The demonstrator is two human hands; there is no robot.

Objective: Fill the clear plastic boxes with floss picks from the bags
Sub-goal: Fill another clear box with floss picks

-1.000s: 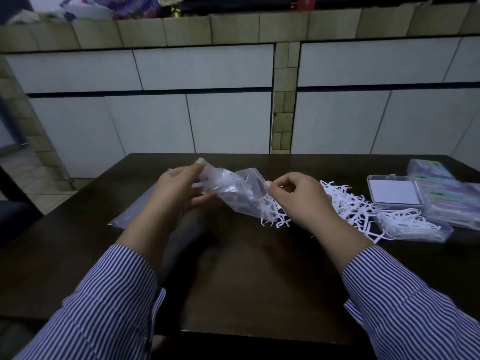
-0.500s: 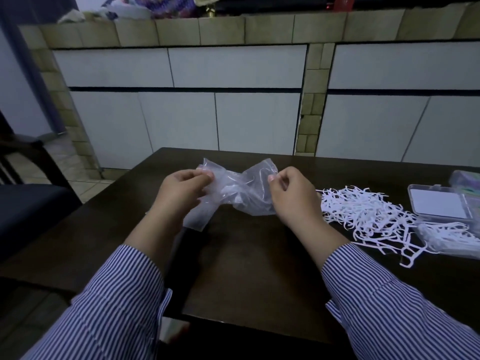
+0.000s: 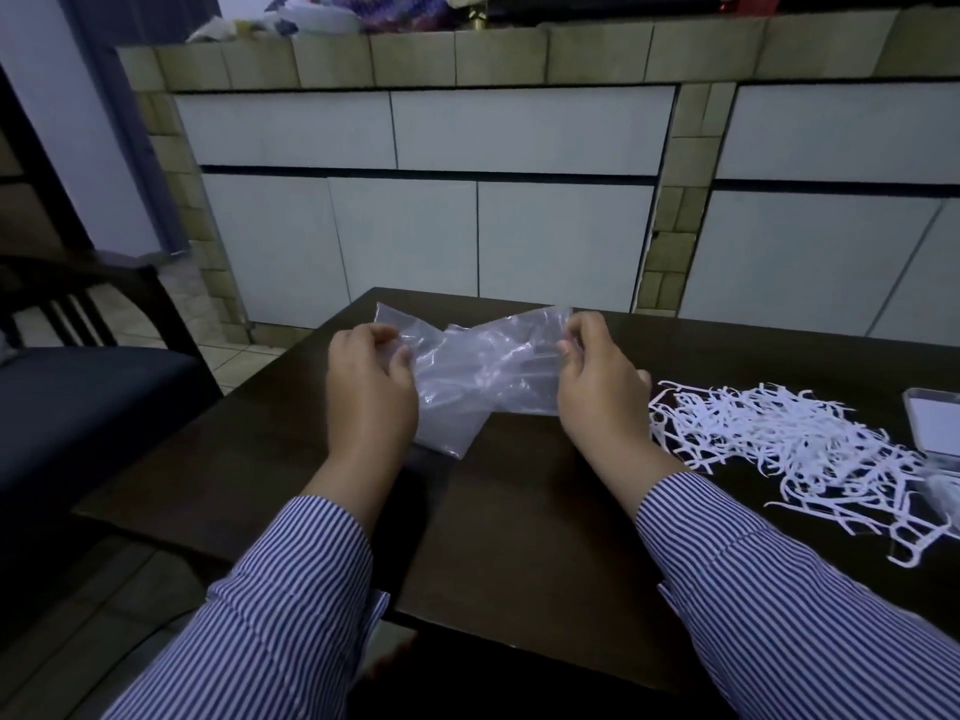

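Clear plastic, the emptied bag (image 3: 475, 379) hangs pinched between left hand (image 3: 369, 387) and right hand (image 3: 597, 381); next, I'd judge, discarding it and boxing the floss picks (image 3: 779, 439).

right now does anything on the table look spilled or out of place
Yes: the floss picks lie loose in a tangled heap on the dark table, right of the right hand, not in the clear box. Both hands hold an empty-looking plastic bag.

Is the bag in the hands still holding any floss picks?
No: the clear plastic bag stretched between the left hand and right hand looks empty, and the floss picks lie heaped on the table.
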